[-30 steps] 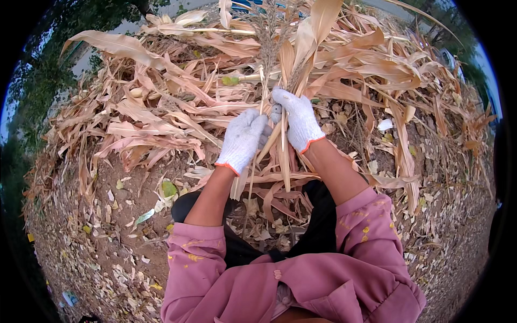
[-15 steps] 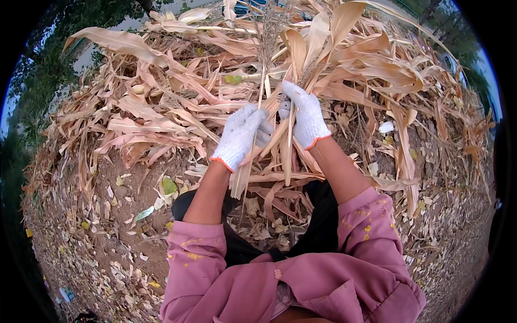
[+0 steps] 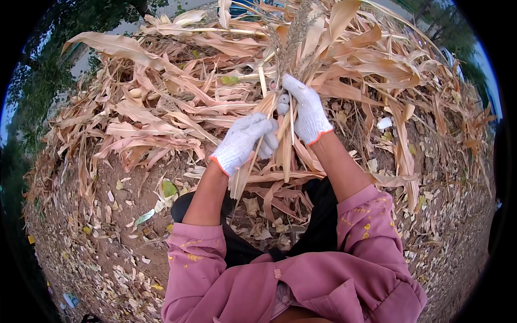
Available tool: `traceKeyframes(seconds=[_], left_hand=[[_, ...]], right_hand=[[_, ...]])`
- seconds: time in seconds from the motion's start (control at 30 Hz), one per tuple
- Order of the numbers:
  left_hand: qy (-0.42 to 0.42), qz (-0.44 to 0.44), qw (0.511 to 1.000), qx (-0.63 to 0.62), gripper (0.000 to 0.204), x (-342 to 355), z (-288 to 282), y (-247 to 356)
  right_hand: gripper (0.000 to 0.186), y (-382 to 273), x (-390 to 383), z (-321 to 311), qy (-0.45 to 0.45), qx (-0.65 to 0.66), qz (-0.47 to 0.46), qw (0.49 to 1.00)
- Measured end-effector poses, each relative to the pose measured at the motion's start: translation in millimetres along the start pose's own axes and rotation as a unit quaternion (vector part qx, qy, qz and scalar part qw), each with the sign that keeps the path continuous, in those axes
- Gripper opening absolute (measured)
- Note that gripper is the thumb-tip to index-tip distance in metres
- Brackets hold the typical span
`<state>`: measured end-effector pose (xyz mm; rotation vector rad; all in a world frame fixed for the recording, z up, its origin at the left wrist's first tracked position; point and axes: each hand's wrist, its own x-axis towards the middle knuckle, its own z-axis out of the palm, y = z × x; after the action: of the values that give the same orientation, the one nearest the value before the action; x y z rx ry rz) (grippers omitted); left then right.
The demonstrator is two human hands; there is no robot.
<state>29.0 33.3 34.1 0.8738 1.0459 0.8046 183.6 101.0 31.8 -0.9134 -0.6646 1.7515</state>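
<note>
My right hand (image 3: 307,110), in a white knitted glove with an orange cuff, grips a bunch of dry corn stalks. Feathery corn tassels (image 3: 295,40) stick up above it, and long tan leaves fan out around them. Closed on the lower part of the same bunch is my left hand (image 3: 245,139), gloved alike, with its fingers curled round thin stalks and leaf strips. A pale leaf end (image 3: 239,182) hangs out below that palm. The gloves hide exactly which stalks each hand holds.
A wide heap of dried corn leaves (image 3: 140,116) spreads across the ground ahead and to both sides. Around my bent legs lie bare soil (image 3: 129,204) and scattered small fallen leaves. A blue object (image 3: 242,8) shows behind the heap; trees stand at the far left.
My left hand has moved slightly down and right. The tassel stalk it held apart has swung right and joined the bunch in my right hand, which has barely moved.
</note>
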Motion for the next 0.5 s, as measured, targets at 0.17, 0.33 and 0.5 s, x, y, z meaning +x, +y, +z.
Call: traceKeyframes(seconds=[0.17,0.33,0.5], left_hand=[[0.01,0.013,1.0,-0.006,0.024,3,-2,-4],[0.048,0.021,0.997,0.054,0.024,5,3,-5],[0.109,0.032,0.99,0.085,0.024,6,5,-5]], right_hand=[[0.025,0,0,3,0.042,-0.011,0.005,0.999],[0.025,6,2,-3,0.026,-0.017,-0.027,0.999],[0.02,1,-8,10,0.052,-0.025,-0.027,0.998]])
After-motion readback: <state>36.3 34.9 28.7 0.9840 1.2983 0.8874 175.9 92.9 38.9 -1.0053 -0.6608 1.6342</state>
